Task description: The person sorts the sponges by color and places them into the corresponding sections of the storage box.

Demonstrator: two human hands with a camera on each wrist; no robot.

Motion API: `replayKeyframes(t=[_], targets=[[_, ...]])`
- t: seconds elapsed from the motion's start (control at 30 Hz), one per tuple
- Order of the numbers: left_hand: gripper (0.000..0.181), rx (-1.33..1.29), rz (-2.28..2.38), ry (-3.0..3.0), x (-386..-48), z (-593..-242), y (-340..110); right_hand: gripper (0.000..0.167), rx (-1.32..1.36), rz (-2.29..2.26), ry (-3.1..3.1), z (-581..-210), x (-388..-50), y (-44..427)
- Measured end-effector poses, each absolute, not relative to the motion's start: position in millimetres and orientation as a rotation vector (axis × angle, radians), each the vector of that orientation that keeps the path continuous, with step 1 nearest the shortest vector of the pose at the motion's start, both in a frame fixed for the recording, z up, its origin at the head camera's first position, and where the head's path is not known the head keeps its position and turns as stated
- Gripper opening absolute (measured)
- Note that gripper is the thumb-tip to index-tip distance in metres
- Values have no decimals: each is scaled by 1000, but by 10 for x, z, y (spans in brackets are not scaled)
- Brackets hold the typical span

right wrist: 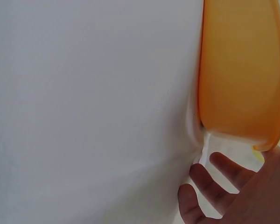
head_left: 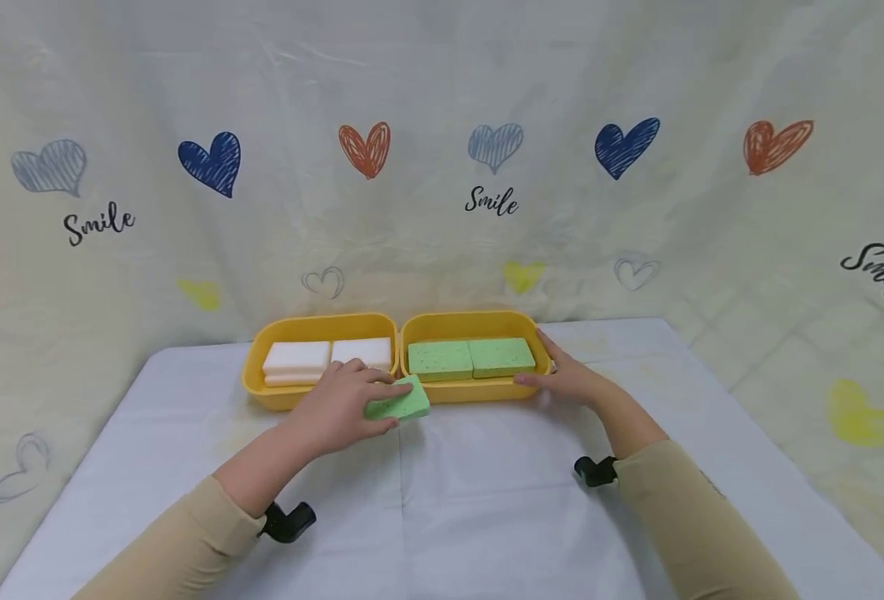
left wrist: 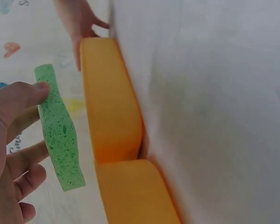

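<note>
My left hand (head_left: 344, 407) pinches a green sponge (head_left: 410, 402) between thumb and fingers, above the front rim of a yellow two-part container (head_left: 479, 392). In the left wrist view this sponge (left wrist: 60, 130) looks slightly bent and is apart from the container. Two green sponges (head_left: 439, 360) lie side by side in the right compartment. White sponges (head_left: 297, 355) fill the left one, partly covered by my left hand. At the container's right end, my right hand (head_left: 575, 380) touches the rim with its fingers spread; the right wrist view shows several fingers (right wrist: 233, 172) loosely extended beside the yellow wall.
A white cloth covers the table (head_left: 479, 500), and the container stands near its back edge. Behind hangs a pale curtain (head_left: 427, 75) printed with hearts and "Smile". Black wrist devices (head_left: 289, 522) protrude by both sleeves.
</note>
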State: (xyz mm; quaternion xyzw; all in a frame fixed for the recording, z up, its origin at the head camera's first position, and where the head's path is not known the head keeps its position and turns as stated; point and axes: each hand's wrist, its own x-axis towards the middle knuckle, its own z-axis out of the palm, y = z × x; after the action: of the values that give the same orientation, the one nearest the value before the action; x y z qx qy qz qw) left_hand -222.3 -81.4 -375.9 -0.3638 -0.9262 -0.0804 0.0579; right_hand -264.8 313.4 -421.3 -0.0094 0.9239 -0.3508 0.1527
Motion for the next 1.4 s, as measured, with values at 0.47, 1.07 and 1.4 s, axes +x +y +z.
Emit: replayKeyframes(t=[0.47, 1.07, 1.4], targets=[[50, -1165, -298, -2902, -2907, -3558, -16, 117, -41, -1012, 2655, -4214, -2667, 3109], [47, -1126, -269, -3092, -3316, -3768, 631, 114, -10, -988, 2655, -4215, -2636, 3109], [47, -1042, -238, -3150, -3357, -3867, 620, 111, 7, -1002, 2659, -4225, -2615, 3087]])
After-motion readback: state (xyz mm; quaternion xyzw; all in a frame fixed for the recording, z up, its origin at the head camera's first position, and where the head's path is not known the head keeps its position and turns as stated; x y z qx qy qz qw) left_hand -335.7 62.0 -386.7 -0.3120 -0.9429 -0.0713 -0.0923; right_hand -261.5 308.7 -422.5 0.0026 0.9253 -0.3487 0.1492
